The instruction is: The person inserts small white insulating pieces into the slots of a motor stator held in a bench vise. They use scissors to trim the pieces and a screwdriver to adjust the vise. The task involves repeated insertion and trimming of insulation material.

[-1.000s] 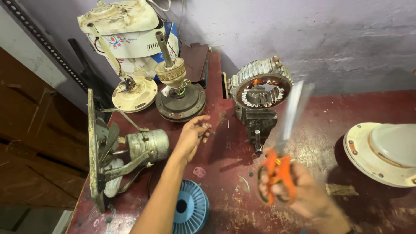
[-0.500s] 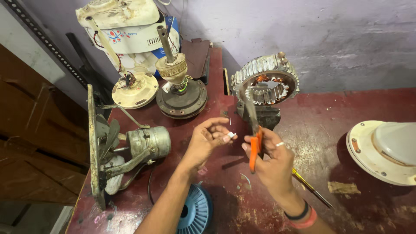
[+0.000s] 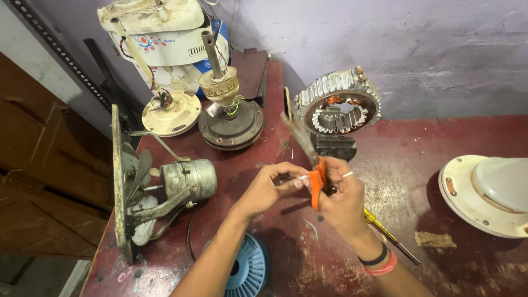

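My right hand [image 3: 344, 198] grips orange-handled scissors [image 3: 314, 177], blades pointing up and left toward the wall. My left hand [image 3: 270, 186] meets it at the handles, its fingertips pinching something small and pale that I cannot make out. Both hands hover over the dark red bench [image 3: 418, 137]. Just behind them stands a round motor stator [image 3: 338, 104] with copper windings, upright on a dark block.
A yellow-handled screwdriver [image 3: 388, 235] lies under my right wrist. A blue ribbed spool [image 3: 250, 269] sits below my left forearm. A small fan motor with a grille [image 3: 165, 187] lies at the left. Two ceiling fan motors [image 3: 228, 115] stand behind. A white fan cover [image 3: 489, 192] rests at right.
My right hand swung the scissors from low at the right in to the middle, meeting my left hand. The left hand drew back slightly toward me and closed its fingertips.
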